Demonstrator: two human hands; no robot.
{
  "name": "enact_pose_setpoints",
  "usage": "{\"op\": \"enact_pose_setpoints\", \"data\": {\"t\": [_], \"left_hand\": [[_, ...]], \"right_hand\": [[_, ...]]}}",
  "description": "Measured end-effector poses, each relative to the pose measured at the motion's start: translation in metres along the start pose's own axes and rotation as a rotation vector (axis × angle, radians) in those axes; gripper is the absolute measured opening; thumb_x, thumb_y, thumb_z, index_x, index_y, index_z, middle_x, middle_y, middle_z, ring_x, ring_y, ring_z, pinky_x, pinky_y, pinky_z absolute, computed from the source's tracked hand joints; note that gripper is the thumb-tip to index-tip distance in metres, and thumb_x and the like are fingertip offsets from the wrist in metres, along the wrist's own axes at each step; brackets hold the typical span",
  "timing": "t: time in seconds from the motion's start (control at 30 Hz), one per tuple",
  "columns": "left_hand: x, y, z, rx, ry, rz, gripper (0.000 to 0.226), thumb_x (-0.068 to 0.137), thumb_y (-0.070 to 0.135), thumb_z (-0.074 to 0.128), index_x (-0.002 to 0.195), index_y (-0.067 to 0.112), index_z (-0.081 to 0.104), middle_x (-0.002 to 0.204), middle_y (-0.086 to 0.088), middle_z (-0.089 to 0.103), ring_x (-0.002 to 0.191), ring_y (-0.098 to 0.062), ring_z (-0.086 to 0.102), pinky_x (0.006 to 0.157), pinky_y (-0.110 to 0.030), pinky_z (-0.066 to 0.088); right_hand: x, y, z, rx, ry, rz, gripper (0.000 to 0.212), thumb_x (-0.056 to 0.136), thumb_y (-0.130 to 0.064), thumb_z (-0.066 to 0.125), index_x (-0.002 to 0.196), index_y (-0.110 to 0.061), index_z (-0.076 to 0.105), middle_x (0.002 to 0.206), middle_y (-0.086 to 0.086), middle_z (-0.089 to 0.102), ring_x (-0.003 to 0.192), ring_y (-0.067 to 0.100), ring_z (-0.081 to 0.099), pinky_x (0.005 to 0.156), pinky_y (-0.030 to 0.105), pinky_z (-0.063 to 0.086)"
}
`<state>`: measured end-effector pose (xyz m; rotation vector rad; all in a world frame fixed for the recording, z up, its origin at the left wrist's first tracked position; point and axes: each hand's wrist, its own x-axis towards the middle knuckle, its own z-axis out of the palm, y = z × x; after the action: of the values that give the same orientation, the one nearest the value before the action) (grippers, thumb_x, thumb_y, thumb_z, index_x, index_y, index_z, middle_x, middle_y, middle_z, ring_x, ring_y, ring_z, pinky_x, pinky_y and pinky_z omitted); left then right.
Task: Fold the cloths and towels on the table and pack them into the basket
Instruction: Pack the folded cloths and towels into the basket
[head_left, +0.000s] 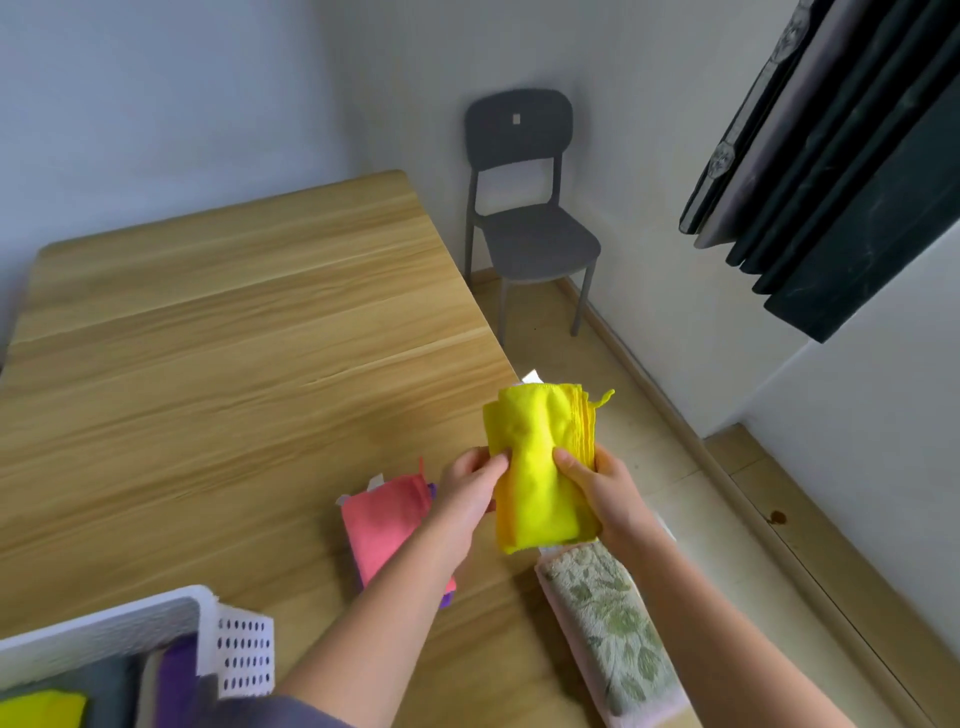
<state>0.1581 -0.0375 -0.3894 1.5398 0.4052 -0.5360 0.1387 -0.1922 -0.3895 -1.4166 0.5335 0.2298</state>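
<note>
— Where's the cloth?
— The yellow cloth (540, 467) is folded and held up off the table (234, 338), over its right edge. My left hand (470, 493) grips its left side and my right hand (597, 483) its right side. Thumbs are pressed on top; fingers are hidden behind.

— Room to move?
— Wide bare wood ahead and to the left. The table's right edge runs just under the cloth, with floor (675, 467) beyond it.

— What's around?
— A pink cloth (387, 525) lies folded under my left wrist, with a purple cloth (445, 600) peeking out beneath it. The floral towel (608, 623) lies folded along the right edge, under my right forearm. The white basket (104, 623) sits at the near left corner, with packed cloths (41, 709) inside. A grey chair (524, 208) stands past the far right corner. A dark curtain (831, 171) hangs upper right.
</note>
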Motion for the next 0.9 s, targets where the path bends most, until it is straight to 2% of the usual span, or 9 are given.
{"op": "enact_pose_setpoints", "data": {"t": [0.07,0.17,0.23,0.37,0.43,0.5,0.63,0.8,0.9], "left_hand": [[-0.021,0.003,-0.027,0.004,0.047,0.029,0.012,0.089,0.028,0.059,0.089,0.017,0.064,0.096,-0.015,0.068,0.090,-0.028,0.064,0.081,-0.044,0.051],[-0.059,0.007,-0.071,0.038,0.156,0.059,0.018,0.086,0.035,0.056,0.090,0.018,0.058,0.095,-0.014,0.064,0.088,-0.021,0.059,0.083,-0.040,0.050],[-0.084,0.009,-0.099,0.065,0.246,0.128,0.021,0.083,0.040,0.055,0.090,0.021,0.056,0.101,-0.010,0.064,0.094,-0.024,0.059,0.086,-0.040,0.049],[-0.132,0.009,-0.156,0.132,0.278,0.258,0.008,0.091,0.027,0.058,0.093,0.020,0.055,0.085,0.004,0.061,0.081,-0.017,0.058,0.072,-0.031,0.044],[-0.155,0.007,-0.186,0.179,0.289,0.314,0.014,0.084,0.030,0.064,0.085,0.017,0.057,0.081,0.000,0.065,0.078,-0.018,0.060,0.070,-0.034,0.046],[-0.184,-0.005,-0.231,0.222,0.318,0.334,0.022,0.074,0.034,0.061,0.085,0.015,0.058,0.081,-0.003,0.067,0.077,-0.018,0.061,0.070,-0.037,0.047],[-0.223,-0.045,-0.315,0.260,0.371,0.285,0.013,0.086,0.015,0.065,0.097,0.017,0.058,0.085,0.001,0.065,0.082,-0.016,0.060,0.066,-0.032,0.044],[-0.230,-0.099,-0.383,0.407,0.463,-0.006,0.039,0.092,0.024,0.057,0.127,0.016,0.042,0.114,-0.009,0.057,0.104,-0.031,0.053,0.081,-0.038,0.042],[-0.225,-0.113,-0.402,0.487,0.508,-0.091,0.047,0.090,0.010,0.053,0.135,0.008,0.037,0.126,-0.017,0.052,0.112,-0.036,0.051,0.089,-0.043,0.045]], "right_hand": [[-0.026,-0.001,0.024,0.059,-0.053,-0.006,0.026,0.087,-0.016,0.062,0.112,-0.009,0.058,0.103,0.011,0.068,0.087,0.025,0.066,0.079,0.039,0.056],[-0.067,0.001,0.067,0.123,-0.116,-0.014,0.037,0.079,-0.023,0.071,0.111,-0.009,0.060,0.106,0.014,0.069,0.095,0.029,0.066,0.085,0.044,0.054],[-0.095,0.001,0.098,0.163,-0.167,-0.017,0.036,0.077,-0.024,0.071,0.109,-0.011,0.061,0.103,0.011,0.071,0.094,0.027,0.066,0.085,0.043,0.055],[-0.142,0.004,0.160,0.178,-0.198,-0.067,0.034,0.082,-0.022,0.066,0.113,-0.009,0.060,0.108,0.013,0.069,0.097,0.026,0.066,0.087,0.043,0.054],[-0.160,0.011,0.187,0.164,-0.198,-0.086,0.030,0.083,-0.019,0.069,0.111,-0.011,0.061,0.105,0.010,0.070,0.096,0.023,0.066,0.088,0.042,0.053],[-0.187,0.023,0.224,0.124,-0.241,-0.071,0.018,0.086,-0.014,0.065,0.104,-0.015,0.062,0.099,0.004,0.071,0.092,0.020,0.066,0.086,0.038,0.054],[-0.224,0.068,0.296,-0.058,-0.265,-0.034,0.018,0.086,-0.015,0.067,0.103,-0.016,0.061,0.105,0.009,0.069,0.096,0.021,0.065,0.086,0.038,0.053],[-0.232,0.123,0.369,-0.299,-0.307,0.133,0.038,0.085,-0.022,0.068,0.119,-0.010,0.057,0.115,0.009,0.064,0.103,0.023,0.061,0.089,0.039,0.052],[-0.224,0.147,0.399,-0.354,-0.306,0.243,0.045,0.084,-0.019,0.069,0.123,-0.003,0.055,0.120,0.014,0.062,0.109,0.026,0.060,0.094,0.041,0.050]]}}
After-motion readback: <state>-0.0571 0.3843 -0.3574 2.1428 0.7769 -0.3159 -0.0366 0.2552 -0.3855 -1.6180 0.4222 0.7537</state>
